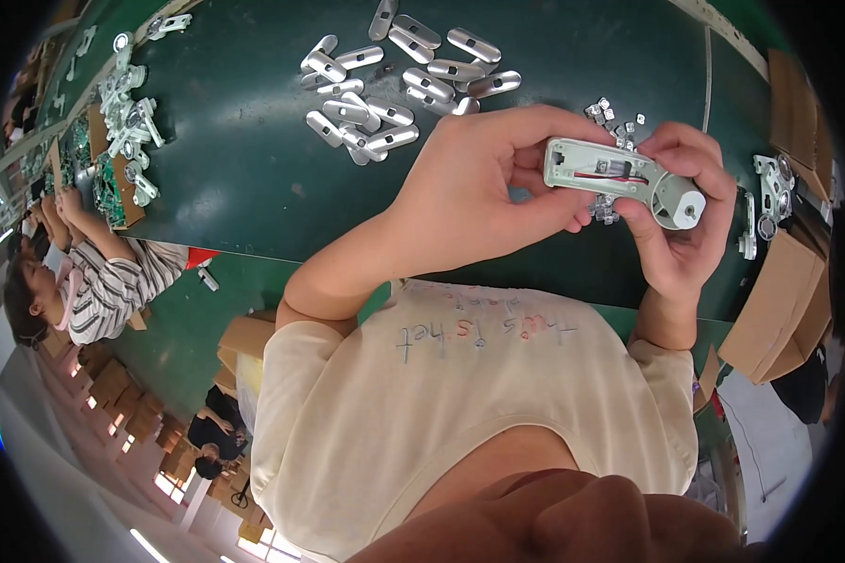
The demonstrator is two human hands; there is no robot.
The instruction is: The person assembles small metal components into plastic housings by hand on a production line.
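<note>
Between both hands I hold a pale plastic housing [603, 167], long and open on top, with a red wire and a small metal part inside. Its right end carries a round drum with a white cap [683, 208]. My left hand [498, 178] is closed on the housing's narrow left end, thumb below and fingers above. Around the round end curl the fingers and thumb of my right hand [690, 188]. Small clear pieces [603, 210] lie on the table beneath the housing, partly hidden by it. More of them [639, 119] are scattered just beyond.
Several oval silver plates [429, 83] lie spread on the dark green table [244, 122]. Similar pale assemblies [127, 103] are heaped at the left, others [773, 192] at the right edge. An open cardboard box [770, 310] stands at right. A co-worker in stripes [113, 291] sits at left.
</note>
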